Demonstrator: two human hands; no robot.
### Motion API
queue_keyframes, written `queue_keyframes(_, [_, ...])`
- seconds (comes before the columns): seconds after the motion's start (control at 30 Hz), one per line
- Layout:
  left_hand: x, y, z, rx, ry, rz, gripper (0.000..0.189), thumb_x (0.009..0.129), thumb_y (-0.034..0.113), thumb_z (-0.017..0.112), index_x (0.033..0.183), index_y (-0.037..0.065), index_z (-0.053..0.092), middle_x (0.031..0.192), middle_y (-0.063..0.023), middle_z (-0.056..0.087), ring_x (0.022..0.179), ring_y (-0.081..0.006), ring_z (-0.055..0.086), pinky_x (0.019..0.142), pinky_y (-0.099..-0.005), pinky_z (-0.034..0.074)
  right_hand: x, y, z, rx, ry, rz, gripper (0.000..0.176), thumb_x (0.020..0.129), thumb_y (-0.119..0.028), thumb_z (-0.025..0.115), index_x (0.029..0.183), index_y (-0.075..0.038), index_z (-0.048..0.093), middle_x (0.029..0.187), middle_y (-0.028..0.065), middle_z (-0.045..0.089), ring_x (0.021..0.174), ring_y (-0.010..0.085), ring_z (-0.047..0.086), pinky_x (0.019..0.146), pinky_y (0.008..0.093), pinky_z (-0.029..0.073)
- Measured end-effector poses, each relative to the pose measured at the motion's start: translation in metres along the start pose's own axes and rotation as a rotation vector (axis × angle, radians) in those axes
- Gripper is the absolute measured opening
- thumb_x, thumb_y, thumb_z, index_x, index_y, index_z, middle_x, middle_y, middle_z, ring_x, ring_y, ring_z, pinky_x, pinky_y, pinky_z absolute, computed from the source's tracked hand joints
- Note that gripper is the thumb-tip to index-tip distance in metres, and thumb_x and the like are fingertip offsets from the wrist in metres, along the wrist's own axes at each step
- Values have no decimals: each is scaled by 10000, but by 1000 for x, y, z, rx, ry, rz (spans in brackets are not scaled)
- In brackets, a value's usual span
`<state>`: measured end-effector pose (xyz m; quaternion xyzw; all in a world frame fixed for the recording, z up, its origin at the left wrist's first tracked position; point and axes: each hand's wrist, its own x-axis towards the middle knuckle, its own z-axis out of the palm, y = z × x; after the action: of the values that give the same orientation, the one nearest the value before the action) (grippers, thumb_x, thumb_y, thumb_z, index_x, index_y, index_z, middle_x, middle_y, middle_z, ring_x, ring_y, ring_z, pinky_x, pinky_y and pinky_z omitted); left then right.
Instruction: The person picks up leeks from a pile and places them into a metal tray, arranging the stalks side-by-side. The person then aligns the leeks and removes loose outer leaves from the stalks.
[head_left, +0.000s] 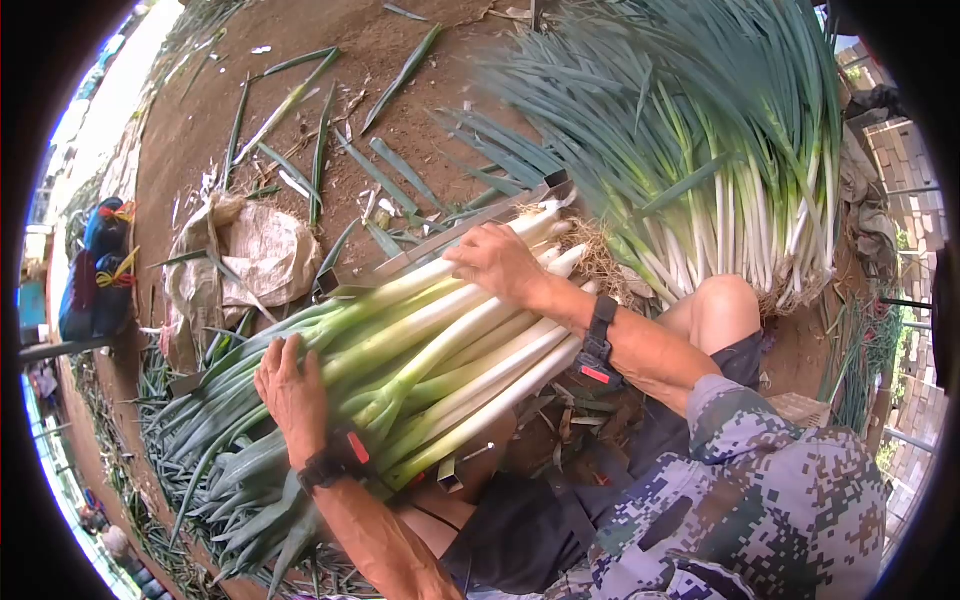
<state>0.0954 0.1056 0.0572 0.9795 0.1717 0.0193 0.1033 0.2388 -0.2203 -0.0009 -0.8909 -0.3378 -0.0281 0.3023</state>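
A thick bundle of long green onions (470, 345) lies slantwise in front of me, white stalks and roots to the upper right, green leaves to the lower left. My left hand (292, 395) rests on the leafy part, fingers stretched over it. Farther up, my right hand (500, 262) curls its fingers over white stalks near the root end. Both wrists wear dark bands. Beneath the bundle runs a metal rack (450, 240), mostly covered by it. The hairy roots (598, 255) stick out beyond my right hand.
A big pile of green onions (720, 200) stands at the upper right, beside my bare knee (725, 300). Loose leaves (400, 80) litter the dirt floor. A crumpled woven sack (250, 255) lies left of the rack, with dark blue bundles (100, 275) beyond it.
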Motion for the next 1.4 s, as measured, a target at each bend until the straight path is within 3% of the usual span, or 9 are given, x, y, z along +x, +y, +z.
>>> queue_keyframes(0.17, [7, 6, 10, -201, 173, 34, 341, 850, 227, 744, 1158, 86, 707, 1315, -156, 601, 1258, -353, 512, 1086, -439, 373, 9, 27, -5, 39, -99, 105, 304, 856, -326, 759, 1135, -209, 740, 1044, 13, 688, 1053, 226, 599, 974, 410, 408])
queue_keyframes(0.33, [39, 0, 26, -217, -81, -162, 242, 767, 248, 779, 985, 145, 777, 1099, -80, 711, 1093, -320, 605, 995, -416, 425, 6, 44, 8, 32, -167, 150, 364, 834, -361, 773, 1132, -158, 728, 1093, 60, 683, 1093, 286, 603, 982, 415, 429])
queue_keyframes(0.57, [42, -5, 32, -238, -100, -189, 227, 741, 248, 802, 954, 173, 781, 1091, -94, 715, 1098, -328, 610, 1006, -408, 427, -3, 17, -17, -15, 101, 135, 371, 841, -280, 779, 1122, -52, 697, 1130, 98, 674, 1073, 311, 613, 927, 425, 487])
queue_keyframes(0.73, [35, -4, 28, -277, -71, -124, 266, 771, 202, 777, 1015, 98, 755, 1161, -87, 691, 1142, -322, 581, 1021, -426, 412, -45, 11, -19, 21, -97, 128, 584, 939, -655, 505, 989, -112, 713, 1036, 61, 686, 1006, 270, 619, 917, 446, 430])
queue_keyframes(0.83, [14, 18, 5, -494, 142, 14, 287, 820, 217, 764, 1063, 68, 724, 1181, -103, 675, 1146, -314, 590, 1072, -436, 377, -38, 16, -20, -16, -256, 173, 560, 930, -646, 527, 1023, -129, 718, 1005, 54, 679, 965, 266, 613, 888, 427, 421])
queue_keyframes(0.93, [-15, 46, -15, -231, -35, 180, 340, 815, 226, 771, 1121, 96, 696, 1192, -87, 663, 1199, -282, 576, 1166, -493, 281, -37, 10, -26, 4, -82, 69, 581, 905, -655, 548, 1024, -112, 714, 958, 55, 664, 946, 264, 600, 863, 422, 418])
queue_keyframes(1.2, [-6, 71, -33, -70, 33, 282, 393, 737, 78, 785, 1114, 88, 676, 1090, -57, 653, 1107, -264, 593, 1154, -475, 297, -12, 12, -50, -69, 139, -71, 450, 883, -543, 651, 1030, -122, 712, 957, 47, 675, 961, 243, 592, 917, 406, 433])
queue_keyframes(1.33, [18, 81, -16, -48, 131, 334, 371, 697, 173, 833, 1046, 125, 715, 1066, -67, 635, 1037, -289, 565, 1067, -454, 352, -9, 43, -27, -45, 106, 79, 433, 814, -537, 711, 1042, -171, 747, 972, 17, 686, 998, 216, 593, 916, 398, 441])
queue_keyframes(1.4, [16, 78, 12, -3, 125, 169, 469, 657, 263, 878, 1078, 134, 717, 1195, -62, 614, 1155, -278, 544, 1098, -451, 321, -18, 52, -18, -89, 84, 147, 419, 805, -523, 724, 1059, -191, 752, 1007, 18, 684, 1040, 219, 589, 918, 397, 438])
